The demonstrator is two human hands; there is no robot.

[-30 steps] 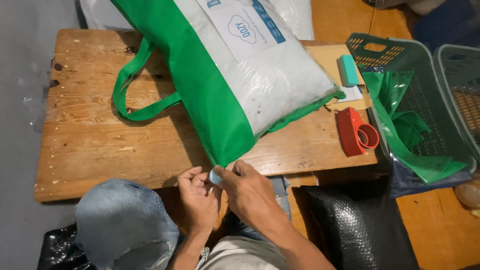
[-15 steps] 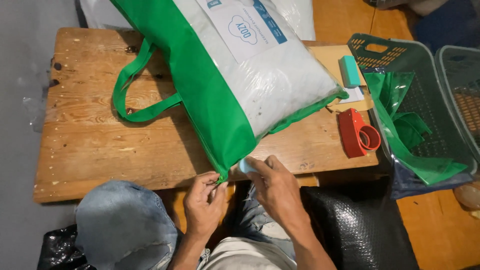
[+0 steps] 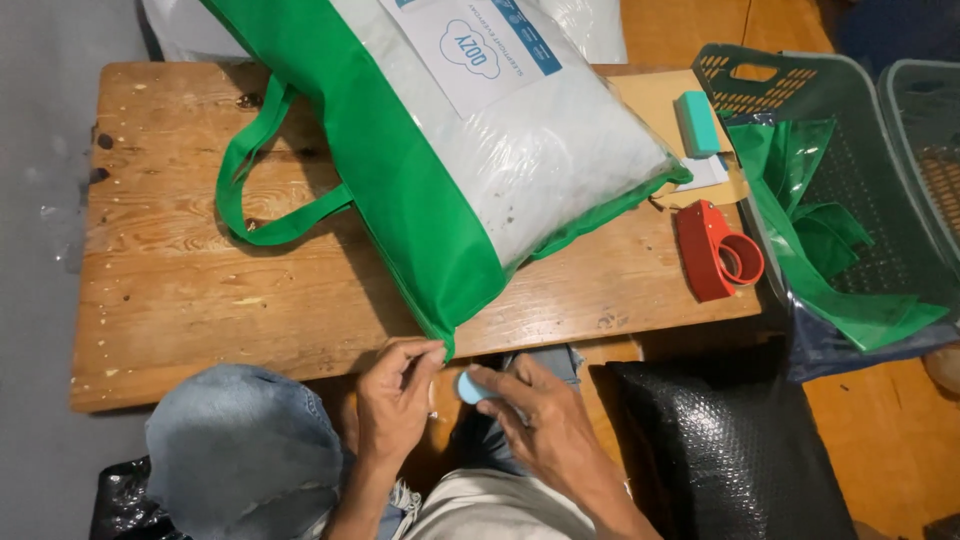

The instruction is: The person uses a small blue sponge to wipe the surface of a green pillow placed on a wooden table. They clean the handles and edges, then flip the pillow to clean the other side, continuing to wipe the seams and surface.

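Head view, only one. Left hand (image 3: 392,400) sits at the table's (image 3: 180,300) near edge, fingers pinched on the bottom corner of the green bag (image 3: 420,200) where it overhangs the edge. Right hand (image 3: 545,435) just beside it, below the table edge, thumb and fingers closed on a small light-blue disc (image 3: 470,386) — disc is off the table, just right of the bag corner, near the left fingertips; can't tell if it touches them.

Bag lies tilted across the table from the far edge to the near edge, clear front panel up, white pillow (image 3: 560,150) inside, paper label (image 3: 468,45) at the far end. Its green handle (image 3: 255,180) loops flat on the wood toward the left side.

Right part of the table: red tape dispenser (image 3: 715,250) near the right edge, well apart from both hands. Teal block (image 3: 696,124) sits on a brown card (image 3: 650,100) at the far right corner, partly under the bag.

Off the right edge — grey basket (image 3: 760,85) with folded green bags (image 3: 810,240) in it, second basket (image 3: 925,130) beside it. Black bubble wrap (image 3: 710,450) on the floor right of the person's arm. Denim knee (image 3: 240,450) under the near-left edge.
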